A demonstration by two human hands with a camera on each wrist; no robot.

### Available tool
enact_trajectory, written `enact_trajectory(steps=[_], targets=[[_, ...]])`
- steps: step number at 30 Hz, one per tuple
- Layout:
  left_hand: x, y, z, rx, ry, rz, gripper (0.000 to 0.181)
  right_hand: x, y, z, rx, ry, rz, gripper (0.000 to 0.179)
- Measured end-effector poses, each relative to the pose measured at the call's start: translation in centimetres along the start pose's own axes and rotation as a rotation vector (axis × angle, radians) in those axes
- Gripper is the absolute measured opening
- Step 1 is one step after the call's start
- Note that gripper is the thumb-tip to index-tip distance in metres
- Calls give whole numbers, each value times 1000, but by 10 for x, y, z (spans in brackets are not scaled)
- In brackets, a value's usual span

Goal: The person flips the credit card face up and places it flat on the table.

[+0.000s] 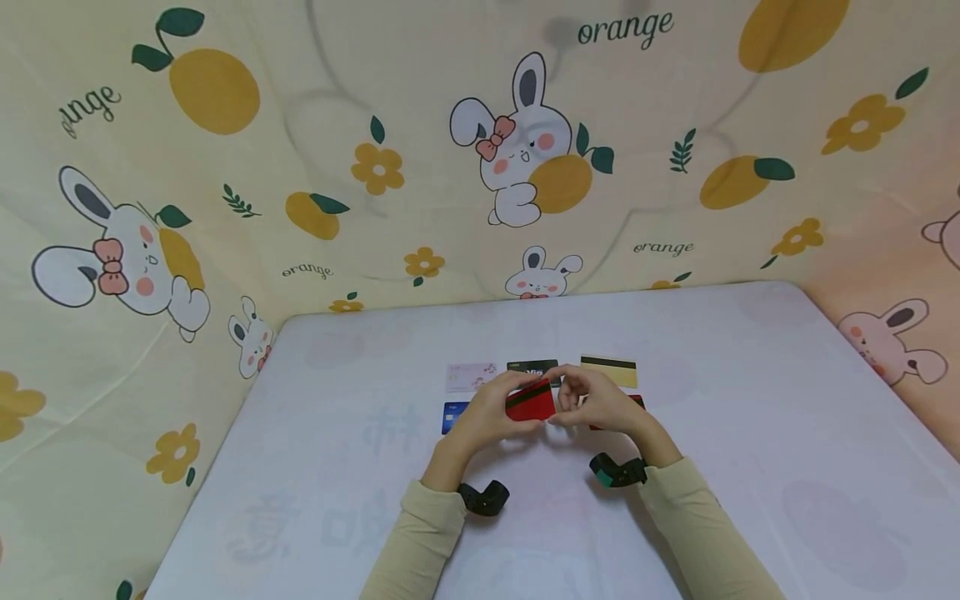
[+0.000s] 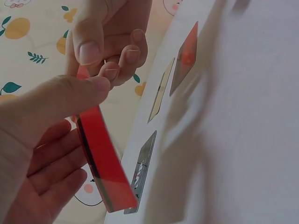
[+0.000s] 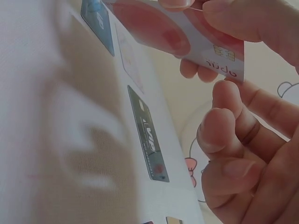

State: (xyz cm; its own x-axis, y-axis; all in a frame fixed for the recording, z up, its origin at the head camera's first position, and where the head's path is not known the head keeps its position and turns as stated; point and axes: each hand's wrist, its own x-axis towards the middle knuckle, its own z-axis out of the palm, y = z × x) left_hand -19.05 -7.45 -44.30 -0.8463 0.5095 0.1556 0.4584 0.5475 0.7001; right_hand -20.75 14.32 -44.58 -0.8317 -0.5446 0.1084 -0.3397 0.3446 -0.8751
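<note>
Both hands hold one bank card (image 1: 531, 405) above the table, between them. Its red back with a black stripe faces the head camera; the right wrist view shows its other face, red and white with a gold chip (image 3: 224, 52). My left hand (image 1: 491, 411) grips the card by its left side, thumb on one long edge. The right hand (image 1: 606, 406) pinches the opposite end between thumb and forefinger, its other fingers curled inward. Below and behind lies a black VIP card (image 3: 148, 135), partly covered by the hands in the head view.
Other cards lie in two rows on the white table (image 1: 315, 467): a pale pink card (image 1: 467, 377), a gold card (image 1: 615, 373) with a dark stripe, a blue card (image 1: 452, 414) and a red card (image 1: 637, 400), partly behind the right hand. A printed cloth hangs behind.
</note>
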Motion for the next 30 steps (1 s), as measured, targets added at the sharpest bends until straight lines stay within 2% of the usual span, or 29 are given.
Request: enact_trajectory(steps=[4,8,13,18,30], targets=[[0,0,0,-35,8,-21,59,0,0,-1,25,7,12,54],[0,0,0,-59,33,-14,59,0,1,-1,48,11,34,57],[1,-3,0,-106,71,20,59,-1,1,-1,82,8,41,58],[2,-5,-2,-113,117,67,60,-1,3,1,141,-3,46,59],[2,-6,-5,-192,167,90,61,2,11,7,252,-19,51,62]])
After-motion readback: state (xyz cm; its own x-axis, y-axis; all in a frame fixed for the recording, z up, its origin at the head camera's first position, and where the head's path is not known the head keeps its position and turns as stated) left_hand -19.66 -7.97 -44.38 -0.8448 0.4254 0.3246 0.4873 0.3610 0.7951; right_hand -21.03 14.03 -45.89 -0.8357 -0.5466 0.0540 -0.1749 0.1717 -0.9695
